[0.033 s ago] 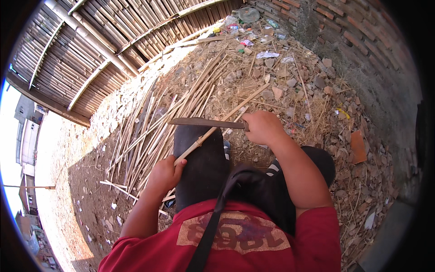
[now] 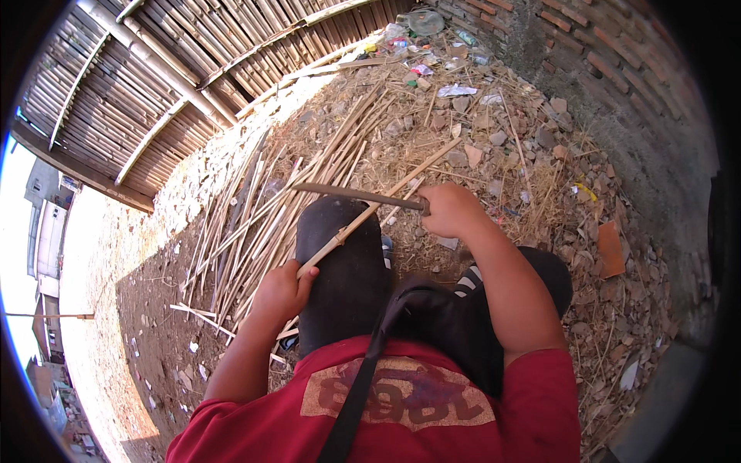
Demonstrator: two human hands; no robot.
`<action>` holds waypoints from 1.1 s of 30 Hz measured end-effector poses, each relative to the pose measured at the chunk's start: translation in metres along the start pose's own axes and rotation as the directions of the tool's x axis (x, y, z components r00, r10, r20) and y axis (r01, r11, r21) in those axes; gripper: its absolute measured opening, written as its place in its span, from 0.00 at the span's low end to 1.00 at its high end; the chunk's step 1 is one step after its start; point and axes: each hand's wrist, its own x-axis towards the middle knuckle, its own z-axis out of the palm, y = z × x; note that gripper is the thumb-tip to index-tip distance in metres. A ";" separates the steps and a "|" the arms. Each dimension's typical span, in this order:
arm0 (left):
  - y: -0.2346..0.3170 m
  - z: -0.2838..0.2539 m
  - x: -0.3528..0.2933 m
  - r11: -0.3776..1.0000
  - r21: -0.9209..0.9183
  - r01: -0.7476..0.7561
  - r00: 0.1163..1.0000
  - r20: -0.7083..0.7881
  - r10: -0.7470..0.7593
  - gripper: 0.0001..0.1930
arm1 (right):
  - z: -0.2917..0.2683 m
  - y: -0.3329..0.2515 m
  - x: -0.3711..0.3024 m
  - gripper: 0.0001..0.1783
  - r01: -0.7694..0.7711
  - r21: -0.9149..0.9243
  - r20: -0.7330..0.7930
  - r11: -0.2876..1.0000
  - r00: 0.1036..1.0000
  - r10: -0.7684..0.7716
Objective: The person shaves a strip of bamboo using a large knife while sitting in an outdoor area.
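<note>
My left hand (image 2: 282,293) is closed around the near end of a split bamboo strip (image 2: 356,224), which slants away to the right across my dark-trousered left knee (image 2: 324,270). In my right hand (image 2: 454,211) is the handle of a long knife (image 2: 340,190), gripped in a fist. Its blade points left and crosses the strip just beyond the knee; whether the edge touches the bamboo I cannot tell. Beyond and left of the knee lies a loose pile of bamboo strips (image 2: 239,224).
A bamboo-slat panel (image 2: 255,46) rises at the far left, and a brick wall (image 2: 617,69) runs along the right. Rubble, dry straw and plastic litter (image 2: 424,25) cover the ground. An orange tile piece (image 2: 610,250) lies to the right. A black strap (image 2: 363,386) crosses my chest.
The knife has shifted slightly right, with its blade tilted to show less of its flat side and its tip a little farther away. My left hand stays nearly in place, still holding the strip.
</note>
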 end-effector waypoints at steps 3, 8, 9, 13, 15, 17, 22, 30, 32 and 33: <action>0.010 -0.007 0.008 0.999 0.044 0.017 0.997 0.068 -0.020 0.28 | 0.000 0.050 0.003 0.15 -0.188 0.246 -0.044 0.951 0.978 0.204; -0.002 -0.013 0.005 0.998 0.060 0.034 0.993 0.109 -0.040 0.29 | -0.007 -0.007 -0.007 0.15 -0.026 0.047 -0.033 0.999 0.999 0.028; -0.007 -0.008 0.005 0.998 0.061 -0.019 0.997 0.073 0.015 0.28 | -0.004 -0.005 -0.006 0.14 0.019 0.031 -0.051 0.999 0.999 -0.017; 0.008 -0.016 0.019 0.998 0.061 0.013 0.996 0.089 -0.018 0.30 | 0.001 0.040 0.014 0.13 -0.100 0.197 0.030 0.975 0.995 0.096; 0.004 -0.017 0.018 1.000 0.008 0.022 0.995 0.102 -0.023 0.30 | 0.003 0.029 0.010 0.13 -0.085 0.197 -0.056 0.977 0.994 0.098; -0.004 -0.016 0.012 1.000 0.021 0.021 0.996 0.090 -0.023 0.30 | 0.002 0.006 0.007 0.13 -0.051 0.130 -0.085 0.990 0.994 0.062; -0.001 0.002 0.016 0.999 0.022 -0.036 0.999 -0.009 0.037 0.27 | 0.004 0.039 0.014 0.14 -0.146 0.265 -0.063 0.953 0.984 0.168; -0.010 0.001 0.012 0.999 0.017 -0.032 0.999 -0.010 0.032 0.26 | -0.001 -0.005 0.002 0.10 -0.041 0.033 -0.100 0.999 0.994 0.044; -0.002 -0.005 0.024 0.998 -0.069 -0.002 0.999 0.043 0.004 0.26 | 0.001 0.044 0.017 0.10 -0.205 0.229 -0.147 0.952 0.959 0.242; -0.006 -0.010 0.023 0.999 -0.053 0.010 0.997 0.072 -0.006 0.28 | -0.005 0.045 0.014 0.11 -0.266 0.296 -0.129 0.918 0.941 0.314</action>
